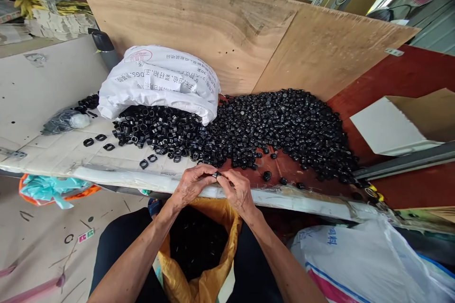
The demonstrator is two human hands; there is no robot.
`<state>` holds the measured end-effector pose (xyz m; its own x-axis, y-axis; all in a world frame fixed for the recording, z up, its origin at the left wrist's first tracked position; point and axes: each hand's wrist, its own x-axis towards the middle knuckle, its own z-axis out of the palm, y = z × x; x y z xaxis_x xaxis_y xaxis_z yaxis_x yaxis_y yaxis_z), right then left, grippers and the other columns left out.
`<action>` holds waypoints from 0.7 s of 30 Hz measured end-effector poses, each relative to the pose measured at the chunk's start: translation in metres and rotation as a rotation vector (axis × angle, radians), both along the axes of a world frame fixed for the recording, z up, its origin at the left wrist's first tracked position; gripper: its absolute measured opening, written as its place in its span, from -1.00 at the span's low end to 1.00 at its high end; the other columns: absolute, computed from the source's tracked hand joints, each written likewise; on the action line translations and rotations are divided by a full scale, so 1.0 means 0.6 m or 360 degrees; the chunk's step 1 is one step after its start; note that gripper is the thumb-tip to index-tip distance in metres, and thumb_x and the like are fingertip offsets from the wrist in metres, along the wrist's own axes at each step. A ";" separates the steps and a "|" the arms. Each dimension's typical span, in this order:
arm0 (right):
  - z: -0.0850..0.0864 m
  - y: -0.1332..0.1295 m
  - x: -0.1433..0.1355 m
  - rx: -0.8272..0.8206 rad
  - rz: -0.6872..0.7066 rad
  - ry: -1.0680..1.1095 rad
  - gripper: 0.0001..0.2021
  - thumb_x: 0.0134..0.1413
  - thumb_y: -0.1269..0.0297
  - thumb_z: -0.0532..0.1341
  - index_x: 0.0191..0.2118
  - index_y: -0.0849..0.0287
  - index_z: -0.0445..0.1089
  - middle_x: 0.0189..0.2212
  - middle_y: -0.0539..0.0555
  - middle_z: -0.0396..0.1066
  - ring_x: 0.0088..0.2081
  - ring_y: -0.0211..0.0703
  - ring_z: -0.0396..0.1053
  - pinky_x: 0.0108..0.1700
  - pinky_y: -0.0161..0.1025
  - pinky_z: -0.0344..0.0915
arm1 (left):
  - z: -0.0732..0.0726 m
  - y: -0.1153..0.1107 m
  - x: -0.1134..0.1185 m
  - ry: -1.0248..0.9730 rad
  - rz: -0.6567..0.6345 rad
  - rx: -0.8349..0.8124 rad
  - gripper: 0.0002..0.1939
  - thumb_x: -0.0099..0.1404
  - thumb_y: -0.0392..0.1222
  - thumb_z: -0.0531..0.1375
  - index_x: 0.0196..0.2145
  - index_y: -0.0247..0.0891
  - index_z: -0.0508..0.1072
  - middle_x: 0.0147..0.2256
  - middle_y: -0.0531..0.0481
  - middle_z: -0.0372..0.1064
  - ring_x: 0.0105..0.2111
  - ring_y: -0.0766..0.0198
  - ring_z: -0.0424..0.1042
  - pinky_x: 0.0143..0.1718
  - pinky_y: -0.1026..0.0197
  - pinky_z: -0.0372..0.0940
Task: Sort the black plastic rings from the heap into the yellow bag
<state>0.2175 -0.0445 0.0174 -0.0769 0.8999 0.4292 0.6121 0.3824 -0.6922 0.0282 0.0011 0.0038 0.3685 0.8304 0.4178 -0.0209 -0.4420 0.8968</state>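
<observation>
Fingers (205,170) of left hand (191,184) and right hand (240,191) clamp one dark part (215,174), indistinct here, presumably for steadiness; black pieces (284,125) lie within reach at two o'clock.

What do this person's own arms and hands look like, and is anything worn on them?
The left hand and right hand are ungloved. The left forearm and right forearm are bare, tapering toward the wrists; no sleeve, watch or bracelet shows.

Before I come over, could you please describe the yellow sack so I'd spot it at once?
Find the workbench. Below its front edge, between the person's legs, the sack gapes open. Its yellow colour sets it apart from the white sacks nearby.
</observation>
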 end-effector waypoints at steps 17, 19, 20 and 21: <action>0.004 -0.007 -0.002 -0.0010 0.0041 0.0088 -0.81 0.37 0.20 0.19 -0.13 0.14 0.52 -0.32 0.07 0.52 -0.30 -0.12 0.46 -0.18 -0.23 0.37 | 0.007 -0.002 0.000 -0.0075 0.0002 -0.0190 -0.84 0.35 -0.09 0.36 -0.20 -0.23 0.62 -0.18 -0.07 0.59 -0.15 0.20 0.56 -0.02 0.17 0.41; 0.001 -0.008 -0.004 0.0008 -0.0021 0.0099 -0.83 0.36 0.20 0.21 -0.15 0.13 0.52 -0.33 0.06 0.51 -0.32 -0.12 0.46 -0.21 -0.24 0.37 | 0.010 0.000 -0.001 -0.0067 -0.0018 -0.0207 -0.84 0.35 -0.09 0.36 -0.20 -0.22 0.62 -0.18 -0.07 0.59 -0.16 0.20 0.55 -0.02 0.17 0.40; 0.000 -0.009 -0.005 0.0028 -0.0035 0.0117 -0.83 0.35 0.20 0.21 -0.11 0.13 0.51 -0.30 0.07 0.53 -0.30 -0.11 0.47 -0.20 -0.23 0.38 | 0.012 0.000 -0.002 -0.0058 -0.0032 -0.0214 -0.83 0.35 -0.08 0.36 -0.20 -0.22 0.62 -0.18 -0.07 0.59 -0.16 0.20 0.55 -0.03 0.17 0.40; -0.001 -0.010 -0.006 0.0050 -0.0036 0.0133 -0.83 0.35 0.20 0.21 -0.08 0.14 0.50 -0.27 0.08 0.53 -0.29 -0.11 0.48 -0.19 -0.23 0.38 | 0.014 0.001 -0.002 -0.0047 -0.0049 -0.0221 -0.82 0.35 -0.06 0.36 -0.20 -0.23 0.62 -0.19 -0.07 0.59 -0.17 0.20 0.55 -0.03 0.17 0.40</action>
